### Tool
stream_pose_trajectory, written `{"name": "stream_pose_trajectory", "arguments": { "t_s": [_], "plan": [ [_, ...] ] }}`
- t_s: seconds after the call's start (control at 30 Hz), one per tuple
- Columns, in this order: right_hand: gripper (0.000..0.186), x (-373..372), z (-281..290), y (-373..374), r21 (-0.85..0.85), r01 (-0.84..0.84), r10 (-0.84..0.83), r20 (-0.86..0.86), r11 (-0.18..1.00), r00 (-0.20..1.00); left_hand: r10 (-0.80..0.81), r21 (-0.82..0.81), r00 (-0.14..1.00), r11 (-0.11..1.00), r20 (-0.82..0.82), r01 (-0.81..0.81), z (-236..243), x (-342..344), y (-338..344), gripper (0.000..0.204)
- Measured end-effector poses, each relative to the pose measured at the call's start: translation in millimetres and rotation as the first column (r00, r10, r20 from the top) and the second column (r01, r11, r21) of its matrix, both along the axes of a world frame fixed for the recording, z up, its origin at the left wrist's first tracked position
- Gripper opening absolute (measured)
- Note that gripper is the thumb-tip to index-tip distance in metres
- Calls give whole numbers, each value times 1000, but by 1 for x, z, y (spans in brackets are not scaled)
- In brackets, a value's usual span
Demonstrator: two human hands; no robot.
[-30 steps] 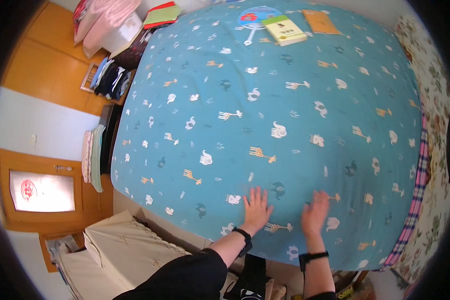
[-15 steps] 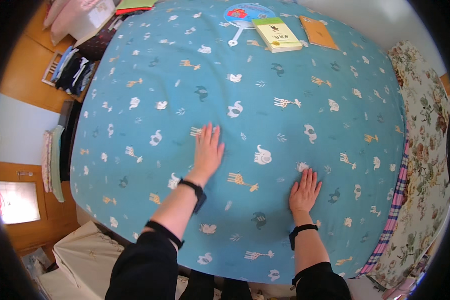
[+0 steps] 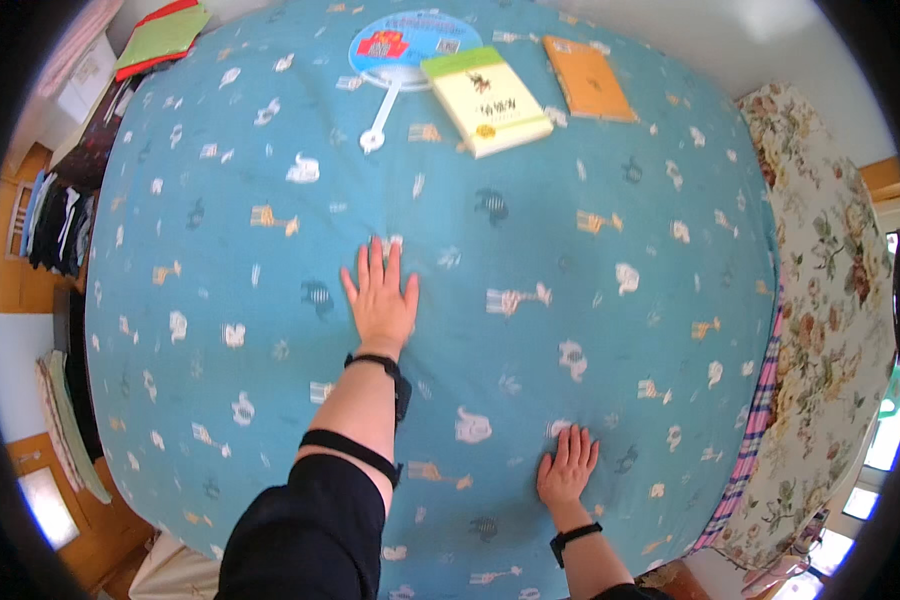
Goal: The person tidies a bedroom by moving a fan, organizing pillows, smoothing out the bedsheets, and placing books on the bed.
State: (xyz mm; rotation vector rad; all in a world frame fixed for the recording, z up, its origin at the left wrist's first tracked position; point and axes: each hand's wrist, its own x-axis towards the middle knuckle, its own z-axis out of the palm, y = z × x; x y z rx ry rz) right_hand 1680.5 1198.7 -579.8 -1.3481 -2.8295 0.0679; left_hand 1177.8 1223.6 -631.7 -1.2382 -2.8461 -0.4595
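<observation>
Left hand (image 3: 382, 305), fingers apart; right hand (image 3: 567, 468), fingers nearly together: both lay palm-down on animal-print bedsheet (image 3: 530, 240), presumably spreading pressure.

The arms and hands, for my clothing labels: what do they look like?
Both sleeves are black. The left hand is gloveless, with a black wristband bearing a dark boxy attachment, and a black forearm strap. The right hand, also gloveless, has another black wristband.

In my head view, the left hand (image 3: 381, 308) rests palm-down on a blue animal-print sheet (image 3: 450, 350), the right hand (image 3: 567, 468) likewise, lower down. Beyond them I see a green-and-cream book (image 3: 485, 100) overlapping a round fan (image 3: 410, 50).
</observation>
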Motion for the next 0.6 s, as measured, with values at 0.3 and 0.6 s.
{"name": "stream_pose_trajectory", "arguments": {
  "t_s": [0.3, 0.6],
  "plan": [
    [22, -278, 18, 318, -609, 193, -614, -618, 769, 491, 12, -94, 990, 996, 138, 2, 11, -58, 28, 76],
    [32, -535, -17, 658, -926, -148, -923, -309, 347, -230, 9, -138, 984, 990, 177, 16, -6, -96, 55, 78]
  ]
}}
